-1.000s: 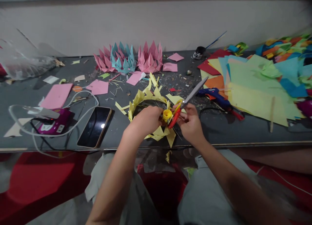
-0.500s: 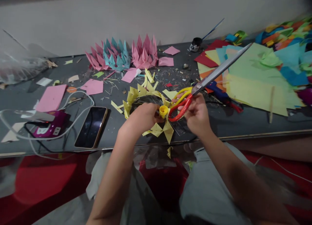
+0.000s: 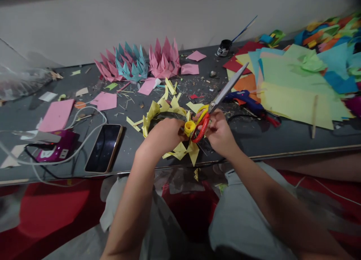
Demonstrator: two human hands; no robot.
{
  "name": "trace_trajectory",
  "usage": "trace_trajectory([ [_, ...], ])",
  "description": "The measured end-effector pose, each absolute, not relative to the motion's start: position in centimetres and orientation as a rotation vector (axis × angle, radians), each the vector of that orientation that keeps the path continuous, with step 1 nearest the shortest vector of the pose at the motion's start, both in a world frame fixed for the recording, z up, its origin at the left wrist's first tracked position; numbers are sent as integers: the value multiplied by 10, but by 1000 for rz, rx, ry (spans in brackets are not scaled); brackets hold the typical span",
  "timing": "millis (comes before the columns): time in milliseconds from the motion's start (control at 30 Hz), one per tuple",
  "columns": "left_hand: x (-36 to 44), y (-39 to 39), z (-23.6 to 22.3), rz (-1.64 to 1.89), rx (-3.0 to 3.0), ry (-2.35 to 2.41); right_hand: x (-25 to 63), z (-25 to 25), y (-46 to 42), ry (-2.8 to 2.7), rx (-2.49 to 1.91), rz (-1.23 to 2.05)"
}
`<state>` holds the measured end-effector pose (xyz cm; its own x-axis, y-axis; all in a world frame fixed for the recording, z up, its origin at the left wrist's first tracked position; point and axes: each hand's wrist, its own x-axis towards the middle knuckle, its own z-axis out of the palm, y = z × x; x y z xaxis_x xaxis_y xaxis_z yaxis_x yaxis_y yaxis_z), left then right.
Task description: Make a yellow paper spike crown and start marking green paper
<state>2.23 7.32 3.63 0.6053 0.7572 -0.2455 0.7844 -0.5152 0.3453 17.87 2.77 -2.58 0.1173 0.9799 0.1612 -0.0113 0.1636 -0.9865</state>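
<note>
Dark grey flat table [image 3: 262, 140]: strewn with paper scraps [image 3: 104, 101]; from my remote post I read the clock from the pale-yellow ring of folded paper [image 3: 153, 110] lying on it, 12 toward the pale wall [image 3: 84, 27].
Fanned pile of multicoloured paper sheets [image 3: 293, 83]: 2 o'clock.
Ring: near the table's front edge, partly covered by the bare left hand [image 3: 169, 134].
Spiky pink and blue folded-paper crowns [image 3: 132, 68]: standing at 11 o'clock.
Silver-bladed scissors with yellow and red handle loops [image 3: 212, 106]: 3 o'clock side of the ring, blades pointing to 1.
Left hand: curled; I cannot tell what its fingers grasp.
Bare right hand [image 3: 221, 134]: grasping the scissors near the loops.
Dark-blue glue gun [image 3: 251, 104]: between 2 and 3 o'clock.
Black-screened flat phone [image 3: 103, 147]: between 8 and 9.
Small bright-yellow cup-shaped piece [image 3: 190, 128]: between left fingertips and scissor loops.
</note>
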Motion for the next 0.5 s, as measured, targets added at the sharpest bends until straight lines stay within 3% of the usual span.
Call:
trace_trajectory([
  [500, 18, 73, 34, -42, 2327, 1269, 184, -24, 28, -1211, -1087, 932],
])
